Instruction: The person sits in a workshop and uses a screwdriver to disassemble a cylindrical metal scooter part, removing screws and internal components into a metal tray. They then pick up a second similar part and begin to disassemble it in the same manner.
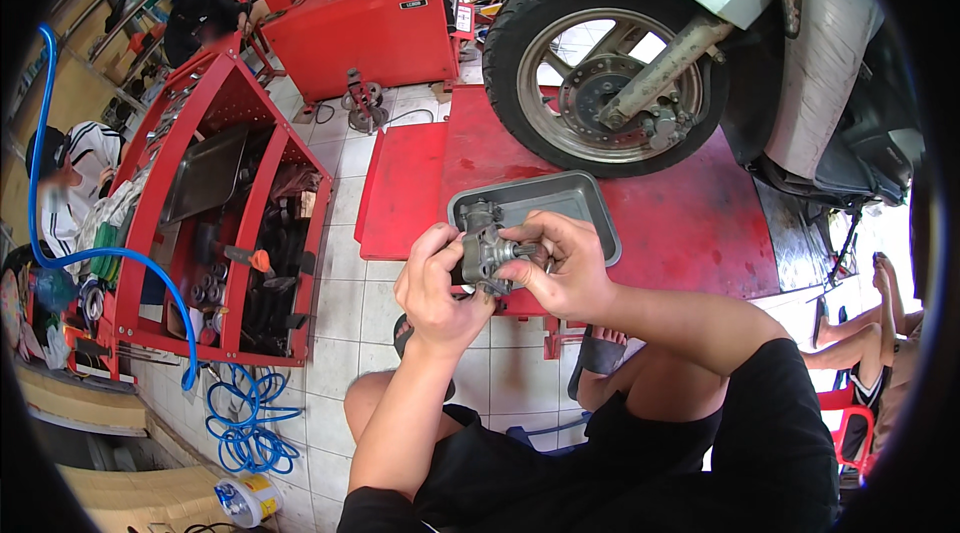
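Between my two hands, above a grey metal tray (590, 195), is a small grey cast-metal part (487, 251) with lugs and a short shaft pointing right. My left hand (437, 288) wraps its fingers and thumb around the part's left and lower side. From the right, my right hand (565, 268) grips the same part, its thumb and fingers closed about the shaft end. My fingers partly hide the part, so its exact kind cannot be told. The tray sits on a red lift platform (690, 233), just beyond my hands.
Beyond the tray stands a scooter's front wheel (605, 73) with a brake disc. At left is a red tool cart (225, 223) with shelves. A blue air hose (250, 418) coils on the tiles. A red cabinet (365, 33) stands behind; other people sit at the sides.
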`<action>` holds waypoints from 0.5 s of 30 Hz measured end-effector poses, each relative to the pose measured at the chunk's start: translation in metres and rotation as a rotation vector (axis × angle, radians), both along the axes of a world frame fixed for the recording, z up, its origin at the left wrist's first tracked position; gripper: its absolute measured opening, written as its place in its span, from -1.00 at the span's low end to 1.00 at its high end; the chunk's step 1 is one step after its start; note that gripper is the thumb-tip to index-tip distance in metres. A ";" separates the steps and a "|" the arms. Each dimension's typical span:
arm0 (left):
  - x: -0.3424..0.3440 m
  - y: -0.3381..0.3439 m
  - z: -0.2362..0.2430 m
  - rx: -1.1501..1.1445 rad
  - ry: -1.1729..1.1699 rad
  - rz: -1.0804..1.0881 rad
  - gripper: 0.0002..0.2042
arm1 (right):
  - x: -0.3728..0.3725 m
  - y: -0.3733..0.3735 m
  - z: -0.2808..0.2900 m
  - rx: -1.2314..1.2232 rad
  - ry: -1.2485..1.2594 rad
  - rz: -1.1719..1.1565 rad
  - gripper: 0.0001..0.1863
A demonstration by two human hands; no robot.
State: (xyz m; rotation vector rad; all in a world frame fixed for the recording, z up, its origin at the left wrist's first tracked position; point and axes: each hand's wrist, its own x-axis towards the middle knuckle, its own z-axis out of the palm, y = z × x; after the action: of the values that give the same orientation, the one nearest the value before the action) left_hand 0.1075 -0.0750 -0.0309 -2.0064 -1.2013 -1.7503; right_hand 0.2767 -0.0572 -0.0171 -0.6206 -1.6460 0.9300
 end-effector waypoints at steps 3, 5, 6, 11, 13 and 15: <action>0.000 0.000 0.001 -0.033 -0.028 -0.016 -0.48 | 0.001 0.000 0.005 0.012 -0.062 -0.019 -0.66; 0.000 0.000 0.002 -0.082 -0.061 -0.034 -0.49 | 0.003 -0.003 0.014 -0.040 -0.127 -0.042 -0.71; 0.000 0.000 0.002 -0.097 -0.059 -0.035 -0.49 | 0.003 -0.002 0.013 -0.066 -0.127 -0.047 -0.70; 0.000 0.000 0.000 -0.169 -0.077 -0.048 -0.48 | 0.003 0.005 -0.005 -0.134 -0.059 -0.046 -0.68; 0.000 0.001 0.001 -0.175 -0.083 -0.052 -0.48 | 0.002 0.005 -0.004 -0.133 -0.056 -0.054 -0.68; -0.001 0.001 0.000 -0.183 -0.086 -0.054 -0.48 | 0.002 0.005 -0.003 -0.141 -0.051 -0.054 -0.68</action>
State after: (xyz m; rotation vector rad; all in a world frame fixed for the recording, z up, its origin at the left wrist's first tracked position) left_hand 0.1068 -0.0741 -0.0306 -2.1010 -1.3931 -1.8288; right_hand 0.2782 -0.0526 -0.0197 -0.7874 -1.6100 1.0041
